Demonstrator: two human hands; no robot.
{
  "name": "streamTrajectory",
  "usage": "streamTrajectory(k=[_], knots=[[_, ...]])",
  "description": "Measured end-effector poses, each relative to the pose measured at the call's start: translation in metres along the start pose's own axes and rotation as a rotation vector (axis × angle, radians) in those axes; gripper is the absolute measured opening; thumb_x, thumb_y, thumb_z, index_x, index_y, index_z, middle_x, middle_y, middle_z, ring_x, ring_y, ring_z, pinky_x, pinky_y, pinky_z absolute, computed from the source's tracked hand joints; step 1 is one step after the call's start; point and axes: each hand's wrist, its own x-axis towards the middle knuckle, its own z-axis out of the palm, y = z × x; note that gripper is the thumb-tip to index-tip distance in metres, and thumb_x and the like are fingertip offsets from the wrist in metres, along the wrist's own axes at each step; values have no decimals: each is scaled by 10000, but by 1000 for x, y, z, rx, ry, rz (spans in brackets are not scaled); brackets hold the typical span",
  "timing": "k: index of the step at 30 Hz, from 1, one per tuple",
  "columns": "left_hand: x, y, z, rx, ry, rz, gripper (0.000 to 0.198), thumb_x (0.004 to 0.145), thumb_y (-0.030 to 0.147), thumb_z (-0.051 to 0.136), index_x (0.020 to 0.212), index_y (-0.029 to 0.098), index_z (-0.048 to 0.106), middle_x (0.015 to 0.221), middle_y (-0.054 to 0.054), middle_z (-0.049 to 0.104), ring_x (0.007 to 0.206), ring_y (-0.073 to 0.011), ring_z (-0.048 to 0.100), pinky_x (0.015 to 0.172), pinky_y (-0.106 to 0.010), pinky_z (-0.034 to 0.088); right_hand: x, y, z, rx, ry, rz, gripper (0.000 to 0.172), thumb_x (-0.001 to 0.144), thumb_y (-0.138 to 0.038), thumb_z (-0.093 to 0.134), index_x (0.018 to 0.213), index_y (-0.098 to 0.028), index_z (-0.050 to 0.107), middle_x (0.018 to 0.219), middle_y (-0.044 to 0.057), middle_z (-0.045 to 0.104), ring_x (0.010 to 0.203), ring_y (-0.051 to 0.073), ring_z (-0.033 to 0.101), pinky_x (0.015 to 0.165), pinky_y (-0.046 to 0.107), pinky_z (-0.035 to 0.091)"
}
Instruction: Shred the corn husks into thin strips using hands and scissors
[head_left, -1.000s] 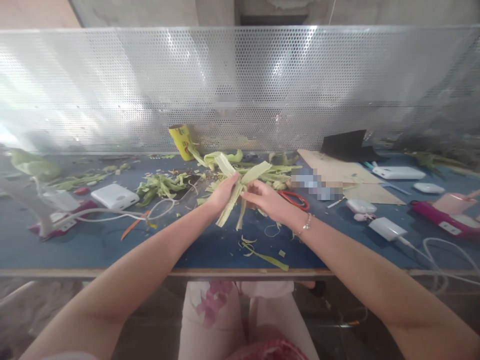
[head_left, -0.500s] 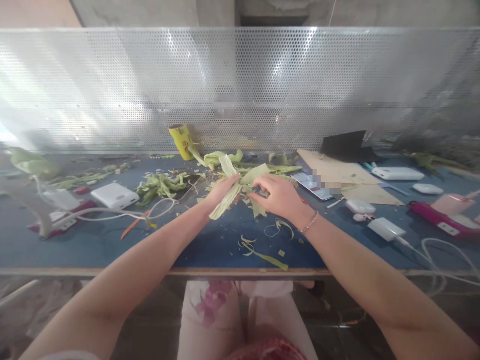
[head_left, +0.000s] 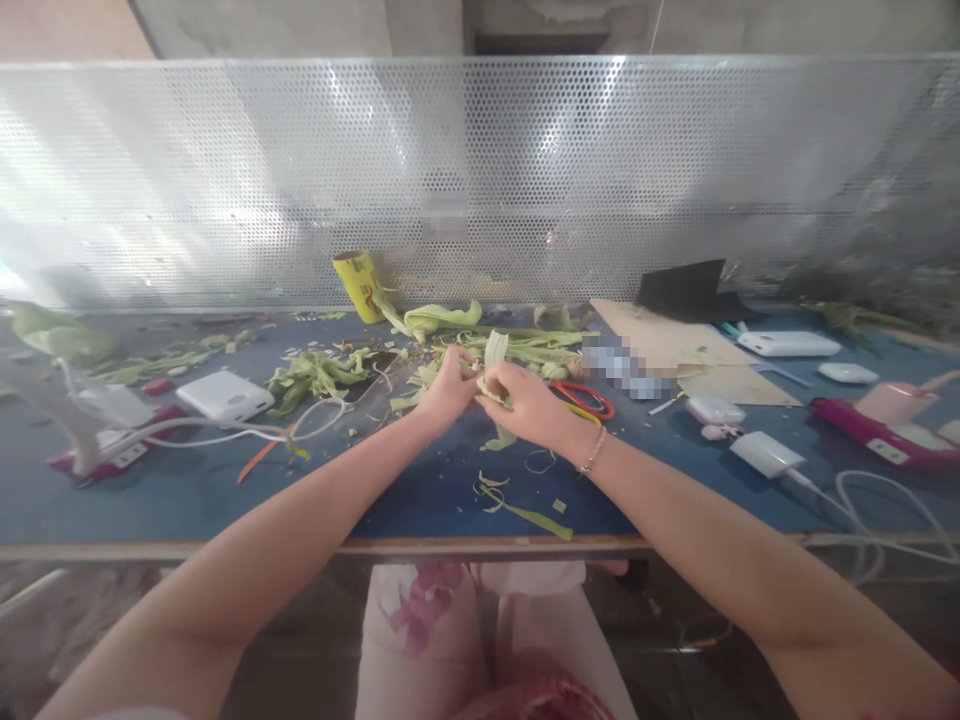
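Over the middle of the table, my left hand (head_left: 448, 386) and my right hand (head_left: 525, 402) meet with their fingertips pinched together. Between them is a pale green leaf strip (head_left: 496, 347), husk-like, its upper end sticking up above my right fingers. Fingers hide most of the strip. Another pale leaf piece (head_left: 498, 438) hangs or lies just below my right hand; which of the two, I cannot tell. Beside my right wrist lie scissors with red handles (head_left: 592, 402). A pile of green leaves and stalks (head_left: 536, 348) spreads behind both hands.
More leaves (head_left: 321, 374) lie to the left, near a white power bank (head_left: 226, 397) and cables. A yellow can (head_left: 358, 285) leans at the back by the perforated metal screen (head_left: 300, 180). Cardboard (head_left: 667, 335), a white charger (head_left: 766, 455) and a magenta power strip (head_left: 885, 435) occupy the right.
Both hands have drawn closer together. The long leaf strips that stuck out across my left hand no longer show there; one end now stands upright between the hands. The red scissors handles have come into view.
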Motion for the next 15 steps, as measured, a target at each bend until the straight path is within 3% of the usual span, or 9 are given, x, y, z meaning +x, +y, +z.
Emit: streamTrajectory(k=[4,8,12,15], knots=[[-1,1,-2,104,-93,103,326,645,147,561,904,239,386,532,109,472,380,-32,336,410,-159,216,2,0,-2,98,21,-27,154,818,-210,495,737,-215,364,702,-18,429,643,124,435,616,259,387],[3,-2,-6,226,-127,187,162,625,161,529,787,172,530,606,41,505,506,-61,412,452,-185,302,4,0,-2,184,75,-13,84,803,-202,512,797,-207,428,771,6,489,716,137,493,667,283,432],[7,-10,-10,100,-173,185,109,608,211,529,692,159,576,588,14,495,527,-89,413,492,-228,356,5,4,-2,248,150,43,85,765,-168,516,801,-202,447,780,15,517,727,143,520,673,299,465],[5,-14,-10,26,-188,184,110,575,218,601,674,170,597,620,-12,553,604,-132,494,596,-271,430,4,7,-3,291,148,46,131,735,-110,488,830,-196,460,811,19,526,745,140,539,687,304,487]])
